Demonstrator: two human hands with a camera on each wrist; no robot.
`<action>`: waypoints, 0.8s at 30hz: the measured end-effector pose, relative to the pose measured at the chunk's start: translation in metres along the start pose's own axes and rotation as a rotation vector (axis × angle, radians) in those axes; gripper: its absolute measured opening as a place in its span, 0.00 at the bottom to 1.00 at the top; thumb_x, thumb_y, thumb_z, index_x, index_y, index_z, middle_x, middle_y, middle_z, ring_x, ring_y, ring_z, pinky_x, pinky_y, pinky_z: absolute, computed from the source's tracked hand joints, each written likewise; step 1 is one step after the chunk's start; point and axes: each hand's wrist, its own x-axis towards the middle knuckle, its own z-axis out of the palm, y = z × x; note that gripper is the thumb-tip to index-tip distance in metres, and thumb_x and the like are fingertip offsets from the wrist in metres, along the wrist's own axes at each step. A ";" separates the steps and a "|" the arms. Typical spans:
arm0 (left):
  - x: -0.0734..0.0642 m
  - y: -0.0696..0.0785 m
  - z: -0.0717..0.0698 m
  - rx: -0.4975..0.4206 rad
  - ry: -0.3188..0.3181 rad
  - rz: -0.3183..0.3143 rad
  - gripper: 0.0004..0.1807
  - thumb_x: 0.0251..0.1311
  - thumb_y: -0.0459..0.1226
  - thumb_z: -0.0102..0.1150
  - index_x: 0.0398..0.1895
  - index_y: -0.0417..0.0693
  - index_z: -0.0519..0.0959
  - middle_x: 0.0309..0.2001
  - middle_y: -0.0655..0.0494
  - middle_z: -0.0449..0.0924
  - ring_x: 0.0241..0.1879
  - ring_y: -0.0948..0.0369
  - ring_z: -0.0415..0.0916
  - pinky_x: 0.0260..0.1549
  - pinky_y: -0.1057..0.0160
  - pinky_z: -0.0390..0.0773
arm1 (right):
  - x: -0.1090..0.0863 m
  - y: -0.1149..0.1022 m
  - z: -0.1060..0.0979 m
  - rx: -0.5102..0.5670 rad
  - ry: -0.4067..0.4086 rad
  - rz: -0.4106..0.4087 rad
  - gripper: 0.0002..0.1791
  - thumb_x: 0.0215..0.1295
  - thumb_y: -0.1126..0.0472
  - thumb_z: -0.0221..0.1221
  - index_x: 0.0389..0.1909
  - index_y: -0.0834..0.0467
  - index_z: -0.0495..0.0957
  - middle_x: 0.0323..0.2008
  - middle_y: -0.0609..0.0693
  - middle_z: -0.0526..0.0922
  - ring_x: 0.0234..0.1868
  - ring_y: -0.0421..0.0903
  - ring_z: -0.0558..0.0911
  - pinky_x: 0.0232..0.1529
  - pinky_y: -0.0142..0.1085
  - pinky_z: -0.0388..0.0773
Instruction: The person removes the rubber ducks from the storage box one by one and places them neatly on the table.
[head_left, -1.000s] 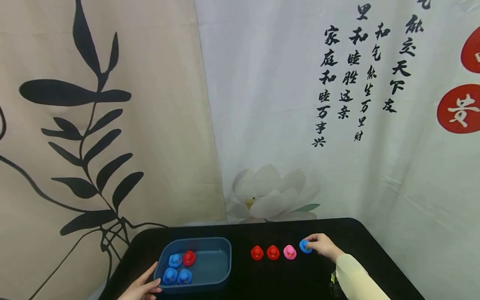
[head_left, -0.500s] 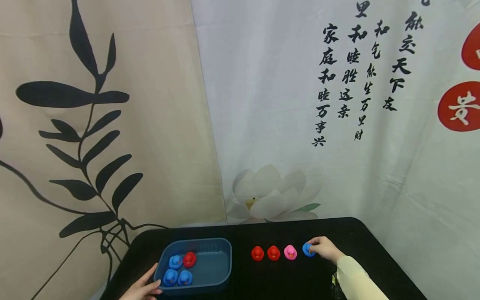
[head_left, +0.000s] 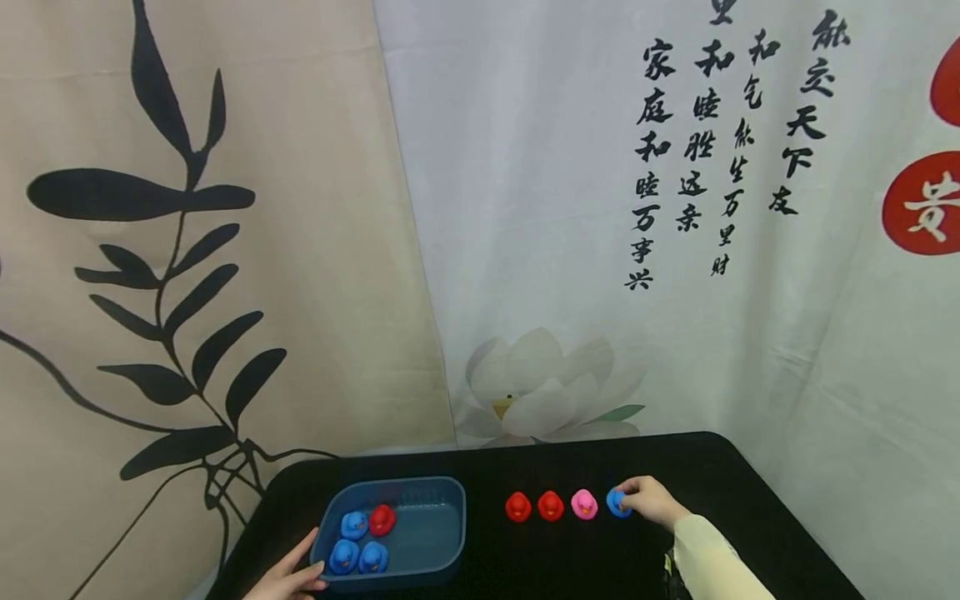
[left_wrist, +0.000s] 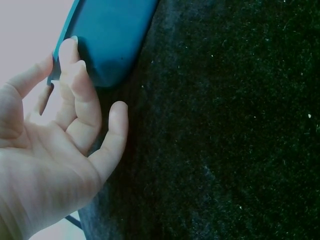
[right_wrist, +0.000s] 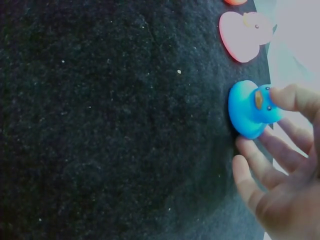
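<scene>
In the head view, my right hand [head_left: 651, 502] pinches a blue rubber duck [head_left: 618, 502] at the right end of a row on the black table. The right wrist view has the thumb against the duck's head [right_wrist: 270, 105], the other fingers behind and below it. Left of it in the row sit a pink duck [head_left: 584, 504] and two red ducks, one [head_left: 551, 506] beside the other [head_left: 518, 507]. My left hand [head_left: 287, 577] grips the near left corner of a blue plastic tray [head_left: 462, 533]. Thumb and fingers meet at its wall in the left wrist view.
Inside the tray lie several blue ducks [head_left: 344, 557] and one red duck [head_left: 382, 520]. The black table [head_left: 555, 558] ends at a printed cloth backdrop [head_left: 525, 208]. A small dark object with a yellow-green mark [head_left: 668, 567] shows beside the right sleeve.
My right hand has shifted the blue duck slightly right and lower, level with the row. My left hand stays at the tray's corner. The head view has tilted a little.
</scene>
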 end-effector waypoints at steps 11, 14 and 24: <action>0.006 -0.008 -0.004 -0.007 -0.019 0.008 0.49 0.69 0.45 0.53 0.71 0.32 0.30 0.36 0.49 0.82 0.40 0.54 0.81 0.40 0.57 0.79 | 0.000 -0.002 0.003 -0.007 0.046 0.031 0.13 0.56 0.70 0.59 0.43 0.71 0.80 0.40 0.55 0.82 0.39 0.50 0.78 0.48 0.54 0.74; -0.001 0.000 0.001 0.001 -0.009 -0.001 0.47 0.70 0.44 0.52 0.71 0.31 0.29 0.36 0.49 0.82 0.40 0.55 0.81 0.39 0.58 0.78 | 0.000 -0.002 0.003 0.001 0.034 0.049 0.14 0.58 0.70 0.58 0.45 0.71 0.80 0.42 0.57 0.81 0.40 0.50 0.78 0.49 0.54 0.74; 0.004 -0.005 -0.005 -0.021 -0.041 -0.001 0.48 0.68 0.46 0.54 0.74 0.35 0.33 0.37 0.49 0.82 0.40 0.56 0.81 0.39 0.59 0.79 | -0.005 -0.001 0.001 0.043 0.028 0.072 0.18 0.60 0.69 0.58 0.51 0.70 0.78 0.50 0.65 0.78 0.49 0.59 0.77 0.52 0.59 0.71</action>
